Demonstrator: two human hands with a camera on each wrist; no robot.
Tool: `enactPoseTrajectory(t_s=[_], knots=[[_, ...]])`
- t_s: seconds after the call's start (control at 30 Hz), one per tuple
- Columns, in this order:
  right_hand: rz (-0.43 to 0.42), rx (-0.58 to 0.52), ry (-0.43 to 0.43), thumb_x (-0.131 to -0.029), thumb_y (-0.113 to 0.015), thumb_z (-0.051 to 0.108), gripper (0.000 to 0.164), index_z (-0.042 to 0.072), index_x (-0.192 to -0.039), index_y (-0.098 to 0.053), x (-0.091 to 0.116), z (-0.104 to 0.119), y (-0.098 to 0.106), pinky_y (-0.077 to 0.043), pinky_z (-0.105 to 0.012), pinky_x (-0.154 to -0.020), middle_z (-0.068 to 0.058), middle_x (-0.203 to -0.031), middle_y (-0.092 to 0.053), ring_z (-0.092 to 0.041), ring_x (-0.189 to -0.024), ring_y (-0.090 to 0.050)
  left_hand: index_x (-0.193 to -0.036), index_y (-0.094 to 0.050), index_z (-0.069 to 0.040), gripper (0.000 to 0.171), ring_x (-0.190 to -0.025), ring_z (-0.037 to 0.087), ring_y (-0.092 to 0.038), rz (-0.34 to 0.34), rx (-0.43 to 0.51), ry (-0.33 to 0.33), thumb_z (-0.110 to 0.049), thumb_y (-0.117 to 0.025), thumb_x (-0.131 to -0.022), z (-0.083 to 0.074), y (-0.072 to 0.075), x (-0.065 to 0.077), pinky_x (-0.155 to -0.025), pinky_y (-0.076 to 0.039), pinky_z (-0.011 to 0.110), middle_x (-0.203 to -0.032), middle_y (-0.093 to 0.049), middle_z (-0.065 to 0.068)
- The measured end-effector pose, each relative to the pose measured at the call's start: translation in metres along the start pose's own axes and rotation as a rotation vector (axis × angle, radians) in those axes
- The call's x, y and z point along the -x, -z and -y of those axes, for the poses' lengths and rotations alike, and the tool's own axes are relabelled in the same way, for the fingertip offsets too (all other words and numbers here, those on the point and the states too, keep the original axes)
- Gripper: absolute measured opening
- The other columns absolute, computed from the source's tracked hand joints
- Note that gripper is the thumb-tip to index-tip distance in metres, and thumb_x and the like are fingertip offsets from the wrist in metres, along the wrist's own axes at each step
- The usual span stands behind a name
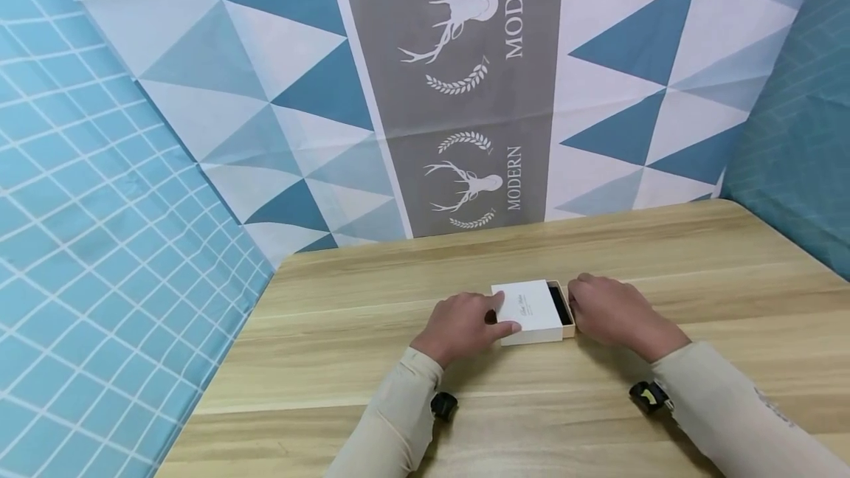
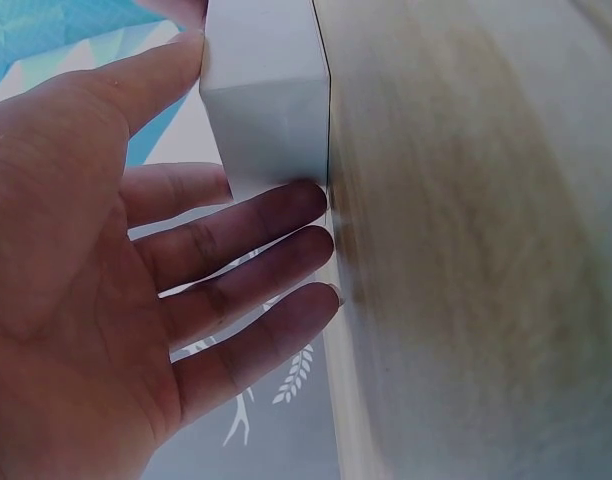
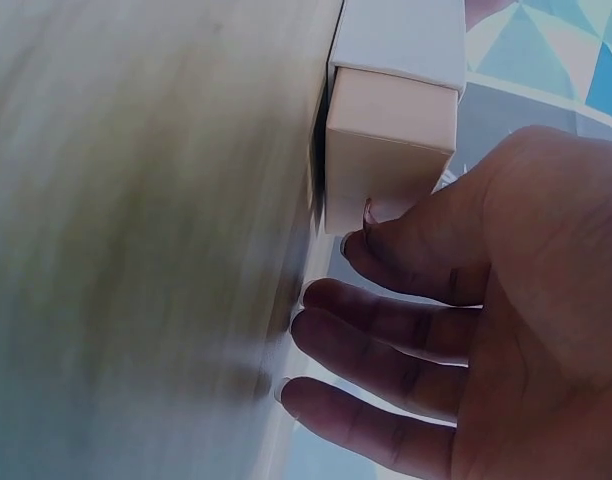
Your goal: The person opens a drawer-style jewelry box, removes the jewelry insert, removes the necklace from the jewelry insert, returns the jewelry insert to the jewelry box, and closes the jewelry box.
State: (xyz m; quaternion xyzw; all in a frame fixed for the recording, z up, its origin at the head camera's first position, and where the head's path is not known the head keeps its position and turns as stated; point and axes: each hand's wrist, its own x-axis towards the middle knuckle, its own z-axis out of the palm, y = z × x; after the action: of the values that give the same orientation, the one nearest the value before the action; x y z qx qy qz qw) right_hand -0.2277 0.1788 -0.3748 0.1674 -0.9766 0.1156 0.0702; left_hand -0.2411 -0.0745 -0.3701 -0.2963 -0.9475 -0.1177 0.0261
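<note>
Sleeve (image 1: 531,312), white, rests on the table (image 1: 332,382), held by the left grip (image 1: 460,324) between thumb and forefinger. Right grip (image 1: 611,313) pinches a small tab (image 3: 379,212) on the protruding drawer (image 3: 384,160).

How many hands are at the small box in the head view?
2. The left hand grips the white sleeve at its left end; the right hand is at the exposed end of the inner tray, on the right.
</note>
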Motion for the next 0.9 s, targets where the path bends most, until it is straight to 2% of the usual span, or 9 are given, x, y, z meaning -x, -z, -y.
enactPoseTrajectory(t_s=[0.1,0.47,0.73,0.9], knots=[[-0.005,-0.003,-0.001,-0.093,-0.052,0.007,0.017,0.009,-0.079,-0.06,-0.0022,-0.0005,0.0009,-0.044,-0.04,-0.054,-0.003,-0.079,-0.056,-0.019,-0.065,-0.051,-0.138,-0.063,-0.019,0.061,-0.071,0.01,-0.052,-0.005,-0.006,0.002,-0.059,-0.064,-0.092,0.0018,0.0,0.0001,-0.065,-0.045,0.028,-0.077,-0.06,-0.007],[0.005,-0.006,0.005,-0.092,-0.051,0.007,0.018,0.011,-0.077,-0.059,-0.0043,-0.0018,0.003,-0.043,-0.04,-0.054,-0.001,-0.079,-0.056,-0.019,-0.065,-0.05,-0.141,-0.061,-0.019,0.062,-0.071,0.009,-0.052,0.006,0.002,0.019,-0.059,-0.063,-0.093,0.0031,0.0013,0.0039,-0.064,-0.045,0.027,-0.08,-0.062,-0.007],[0.0,-0.013,-0.003,-0.092,-0.052,0.007,0.018,0.011,-0.075,-0.058,-0.002,-0.0061,0.0044,-0.042,-0.039,-0.055,-0.001,-0.077,-0.054,-0.018,-0.065,-0.048,-0.138,-0.063,-0.019,0.061,-0.068,0.009,-0.05,0.004,0.008,0.016,-0.059,-0.063,-0.093,0.0007,0.0002,0.0007,-0.062,-0.042,0.026,-0.072,-0.055,-0.009],[0.016,-0.027,-0.01,-0.09,-0.052,0.005,0.019,0.013,-0.074,-0.057,-0.0007,-0.0069,0.0021,-0.04,-0.037,-0.055,0.0,-0.077,-0.053,-0.018,-0.064,-0.046,-0.142,-0.06,-0.019,0.064,-0.072,0.009,-0.052,0.016,0.005,0.025,-0.059,-0.063,-0.092,0.0003,-0.0005,0.0002,-0.064,-0.044,0.026,-0.083,-0.065,-0.006]])
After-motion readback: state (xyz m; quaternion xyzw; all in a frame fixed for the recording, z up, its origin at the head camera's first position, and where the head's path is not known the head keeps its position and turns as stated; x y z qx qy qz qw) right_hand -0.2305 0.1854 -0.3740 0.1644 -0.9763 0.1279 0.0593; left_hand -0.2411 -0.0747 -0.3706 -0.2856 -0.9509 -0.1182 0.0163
